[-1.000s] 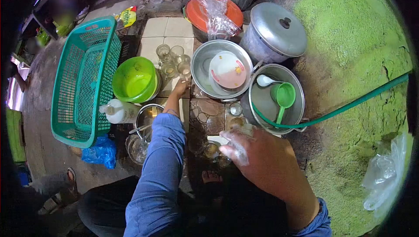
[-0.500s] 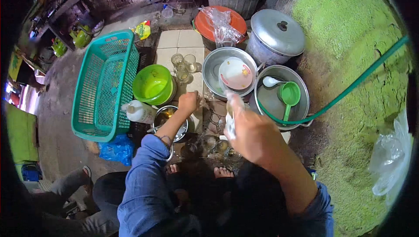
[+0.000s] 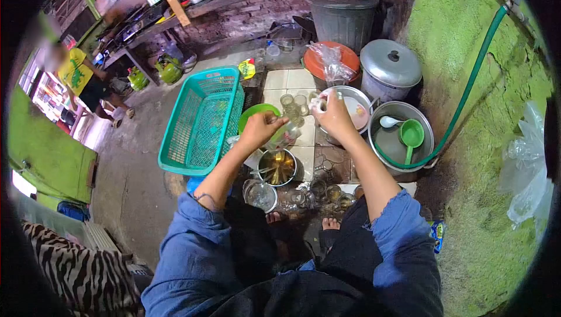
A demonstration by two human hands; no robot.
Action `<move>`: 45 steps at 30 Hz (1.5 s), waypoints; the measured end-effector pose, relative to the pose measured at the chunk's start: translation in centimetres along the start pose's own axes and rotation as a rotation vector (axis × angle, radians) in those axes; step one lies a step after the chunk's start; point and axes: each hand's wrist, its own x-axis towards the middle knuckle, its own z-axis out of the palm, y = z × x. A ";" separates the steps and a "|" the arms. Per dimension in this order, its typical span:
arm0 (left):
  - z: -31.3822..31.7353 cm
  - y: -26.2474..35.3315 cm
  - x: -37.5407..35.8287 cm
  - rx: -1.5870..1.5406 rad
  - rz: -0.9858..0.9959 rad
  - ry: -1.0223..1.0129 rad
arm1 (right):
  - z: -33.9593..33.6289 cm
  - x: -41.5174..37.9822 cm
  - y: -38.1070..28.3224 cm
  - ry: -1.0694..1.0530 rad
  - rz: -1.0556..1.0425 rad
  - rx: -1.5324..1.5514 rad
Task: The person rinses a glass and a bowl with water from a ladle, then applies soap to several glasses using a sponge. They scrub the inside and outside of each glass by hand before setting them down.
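Glassware is being handled over a tiled floor patch (image 3: 292, 77). A small drinking glass (image 3: 290, 125) is held in the left hand (image 3: 261, 130), whose fingers are curled closed around it, just above the green plastic bowl (image 3: 251, 115). The right hand (image 3: 335, 113) is closed around something soapy and pale, a glass or a sponge; which of the two cannot be told. It is held over the steel basin (image 3: 350, 98), in which a pink-and-white plate (image 3: 356, 112) lies. A cluster of upright glasses (image 3: 294, 104) stands on the tiles between the two hands. Below the left hand a small steel pot (image 3: 277, 167) with murky water is seen, and more glasses (image 3: 327, 191) are ranged near the bare feet. To the right, a larger pot (image 3: 385, 141) holding a green ladle (image 3: 411, 137) is fed by a green hose (image 3: 467, 89). A teal basket (image 3: 201, 119) lies to the left.
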 end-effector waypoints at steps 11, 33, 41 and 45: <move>-1.6 2.5 -2.5 -0.868 -0.185 0.208 | 1.8 -4.3 -4.2 -0.516 -0.405 -0.103; -1.6 4.6 -2.7 -0.206 0.116 0.258 | 4.4 -6.8 -7.2 -0.776 -0.189 -0.252; -3.1 3.4 -1.7 -0.533 0.153 0.586 | 3.0 -5.9 -6.4 -0.788 0.189 0.431; -2.8 3.4 -2.0 -0.478 -0.050 0.452 | 2.9 -5.9 -5.0 -0.774 -0.508 -0.295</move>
